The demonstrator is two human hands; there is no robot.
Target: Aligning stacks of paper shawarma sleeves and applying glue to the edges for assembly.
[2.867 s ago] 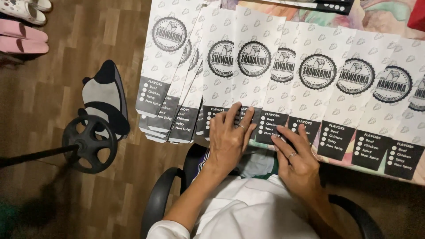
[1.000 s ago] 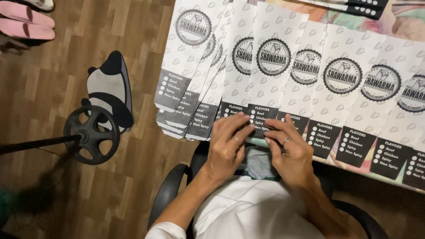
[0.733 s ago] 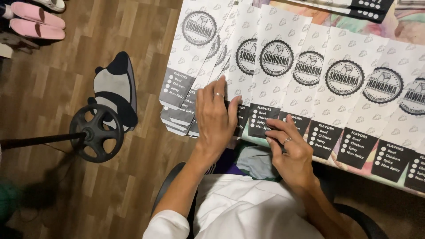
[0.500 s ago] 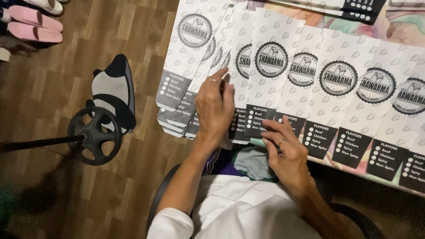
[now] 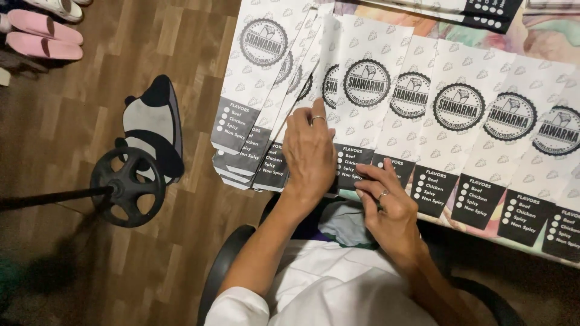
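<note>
Head view: left hand (image 5: 310, 154), fingers together, flat on the overlapping white paper bags (image 5: 368, 102) near the table's (image 5: 483, 232) front edge. Right hand (image 5: 386, 208), fingers slightly apart, rests fingertips on a bag's dark lower strip. Open wood floor (image 5: 72, 121) lies left, holding a black wheel stand (image 5: 127, 186)

One view only, from a camera on the person's head, looking almost straight down. Close range: forearms enter from the bottom edge, with the left hand (image 5: 310, 154) and right hand (image 5: 389, 208) near frame centre. The table (image 5: 544, 36) with its row of paper bags (image 5: 435, 115) fills the upper right, running off the top and right edges. The wooden floor (image 5: 72, 253) takes the left half, well below. The chair (image 5: 226, 268) shows at bottom centre. No second view to overlap.
</note>
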